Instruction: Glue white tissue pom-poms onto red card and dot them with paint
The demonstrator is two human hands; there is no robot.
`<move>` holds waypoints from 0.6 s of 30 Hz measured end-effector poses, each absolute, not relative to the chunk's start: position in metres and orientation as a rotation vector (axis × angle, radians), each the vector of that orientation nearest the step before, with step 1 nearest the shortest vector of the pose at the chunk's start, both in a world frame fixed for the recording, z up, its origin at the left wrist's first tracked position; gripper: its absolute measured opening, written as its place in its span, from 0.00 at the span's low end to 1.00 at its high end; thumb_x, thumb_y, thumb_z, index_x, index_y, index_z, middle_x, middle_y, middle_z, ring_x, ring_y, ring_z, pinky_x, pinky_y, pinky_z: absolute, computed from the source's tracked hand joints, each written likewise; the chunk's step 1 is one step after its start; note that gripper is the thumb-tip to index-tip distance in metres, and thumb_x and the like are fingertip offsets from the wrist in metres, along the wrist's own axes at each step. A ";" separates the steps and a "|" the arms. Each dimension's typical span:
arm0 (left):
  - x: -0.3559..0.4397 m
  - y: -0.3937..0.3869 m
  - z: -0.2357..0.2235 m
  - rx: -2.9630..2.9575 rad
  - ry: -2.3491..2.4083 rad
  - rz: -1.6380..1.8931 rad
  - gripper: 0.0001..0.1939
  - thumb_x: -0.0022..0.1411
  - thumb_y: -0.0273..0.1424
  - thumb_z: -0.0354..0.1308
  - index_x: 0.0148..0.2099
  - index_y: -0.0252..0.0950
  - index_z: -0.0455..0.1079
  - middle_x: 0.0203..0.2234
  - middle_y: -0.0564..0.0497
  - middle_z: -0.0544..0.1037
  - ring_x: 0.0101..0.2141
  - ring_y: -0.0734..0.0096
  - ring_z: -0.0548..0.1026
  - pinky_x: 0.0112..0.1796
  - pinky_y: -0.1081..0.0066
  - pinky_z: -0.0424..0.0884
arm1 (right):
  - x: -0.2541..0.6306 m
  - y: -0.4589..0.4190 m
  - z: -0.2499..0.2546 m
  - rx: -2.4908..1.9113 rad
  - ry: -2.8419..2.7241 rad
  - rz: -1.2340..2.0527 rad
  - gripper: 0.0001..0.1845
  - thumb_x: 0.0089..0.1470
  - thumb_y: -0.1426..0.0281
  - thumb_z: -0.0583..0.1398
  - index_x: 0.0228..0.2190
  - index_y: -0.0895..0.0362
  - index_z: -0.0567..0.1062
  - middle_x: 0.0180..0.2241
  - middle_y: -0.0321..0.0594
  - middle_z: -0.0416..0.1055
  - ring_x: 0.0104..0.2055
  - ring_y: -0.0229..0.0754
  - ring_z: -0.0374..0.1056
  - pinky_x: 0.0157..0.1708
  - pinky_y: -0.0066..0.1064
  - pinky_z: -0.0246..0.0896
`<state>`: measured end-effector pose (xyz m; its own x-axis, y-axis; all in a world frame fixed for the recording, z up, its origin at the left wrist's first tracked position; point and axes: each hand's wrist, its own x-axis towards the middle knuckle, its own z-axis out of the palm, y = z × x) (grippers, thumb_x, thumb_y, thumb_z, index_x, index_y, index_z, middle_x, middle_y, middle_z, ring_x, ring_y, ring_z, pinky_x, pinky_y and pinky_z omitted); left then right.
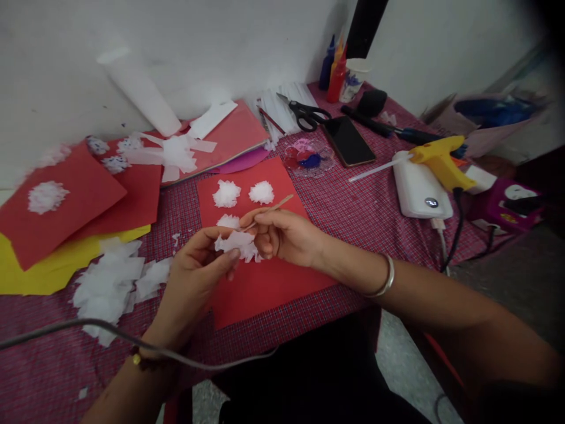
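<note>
Between my hands is a ruffled white tissue paper flower (237, 242), above a sheet of red paper (273, 288). My left hand (205, 259) pinches the flower from the left, thumb in front. In my right hand (286, 235) is a thin wooden stick (280, 203), held between thumb and fingers, its lower end at the flower's top edge. Two white paper puffs (226, 194) (261, 192) lie on the upper part of the red sheet. A third puff (228, 221) is partly hidden behind my fingers.
Loose white tissue pieces (108, 282) lie left, beside red sheets (88, 194) and yellow paper (48, 271). A cable (128, 338) crosses near my left wrist. Behind are scissors (306, 115), a phone (348, 141) and a paint dish (309, 159). A yellow glue gun (439, 156) rests right.
</note>
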<state>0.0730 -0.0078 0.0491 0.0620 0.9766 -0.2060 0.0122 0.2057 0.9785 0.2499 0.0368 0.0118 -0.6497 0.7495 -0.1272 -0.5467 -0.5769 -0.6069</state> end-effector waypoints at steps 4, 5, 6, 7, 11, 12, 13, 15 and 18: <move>0.071 -0.006 0.046 1.103 1.276 1.010 0.09 0.48 0.26 0.66 0.34 0.39 0.72 0.22 0.58 0.71 0.19 0.80 0.64 0.20 0.78 0.60 | 0.250 0.035 0.014 -0.510 -0.696 2.251 0.11 0.59 0.69 0.55 0.35 0.58 0.77 0.22 0.32 0.75 0.16 0.31 0.61 0.17 0.23 0.58; 0.070 -0.006 0.045 1.101 1.258 1.006 0.08 0.48 0.25 0.65 0.34 0.39 0.72 0.22 0.58 0.70 0.19 0.80 0.63 0.20 0.78 0.60 | 0.250 0.035 0.015 -0.510 -0.698 2.254 0.11 0.59 0.69 0.55 0.35 0.58 0.77 0.21 0.32 0.74 0.16 0.31 0.61 0.17 0.23 0.58; 0.069 -0.006 0.045 1.087 1.226 0.994 0.08 0.48 0.25 0.64 0.33 0.39 0.72 0.22 0.57 0.70 0.19 0.80 0.63 0.20 0.78 0.60 | 0.250 0.034 0.015 -0.505 -0.700 2.251 0.10 0.59 0.69 0.55 0.35 0.58 0.77 0.20 0.31 0.73 0.16 0.31 0.61 0.17 0.23 0.58; 0.068 -0.006 0.045 1.059 1.179 0.978 0.08 0.47 0.24 0.63 0.33 0.39 0.73 0.22 0.57 0.70 0.20 0.80 0.63 0.20 0.78 0.60 | 0.251 0.034 0.015 -0.492 -0.704 2.247 0.10 0.59 0.69 0.55 0.35 0.58 0.76 0.19 0.31 0.73 0.16 0.31 0.61 0.17 0.23 0.58; 0.066 -0.007 0.046 0.889 0.974 0.919 0.13 0.42 0.27 0.65 0.35 0.38 0.75 0.27 0.53 0.73 0.25 0.75 0.68 0.23 0.76 0.65 | 0.252 0.034 0.014 -0.400 -0.701 2.218 0.10 0.58 0.70 0.56 0.36 0.58 0.76 0.20 0.31 0.73 0.17 0.32 0.63 0.18 0.22 0.60; 0.066 -0.007 0.045 0.863 0.954 0.922 0.13 0.42 0.29 0.66 0.35 0.38 0.76 0.27 0.53 0.73 0.26 0.74 0.68 0.24 0.75 0.66 | 0.252 0.034 0.014 -0.382 -0.703 2.212 0.10 0.57 0.70 0.56 0.37 0.58 0.76 0.20 0.31 0.73 0.18 0.32 0.64 0.18 0.22 0.61; 0.066 -0.008 0.044 0.851 0.952 0.934 0.13 0.42 0.30 0.68 0.35 0.38 0.76 0.26 0.53 0.73 0.26 0.74 0.68 0.24 0.75 0.66 | 0.252 0.034 0.014 -0.368 -0.709 2.208 0.10 0.57 0.69 0.56 0.37 0.58 0.76 0.20 0.31 0.73 0.18 0.32 0.64 0.19 0.22 0.61; 0.067 -0.008 0.041 0.861 0.986 0.969 0.12 0.43 0.31 0.70 0.34 0.38 0.76 0.25 0.54 0.73 0.24 0.76 0.66 0.23 0.77 0.64 | 0.252 0.034 0.014 -0.351 -0.727 2.203 0.09 0.56 0.69 0.58 0.37 0.58 0.77 0.20 0.31 0.74 0.18 0.31 0.65 0.18 0.21 0.61; 0.069 -0.007 0.038 0.936 1.063 0.975 0.09 0.47 0.31 0.70 0.32 0.38 0.76 0.23 0.56 0.73 0.22 0.79 0.64 0.24 0.77 0.62 | 0.251 0.033 0.015 -0.344 -0.728 2.194 0.09 0.55 0.68 0.59 0.36 0.58 0.77 0.24 0.33 0.77 0.18 0.31 0.65 0.17 0.21 0.60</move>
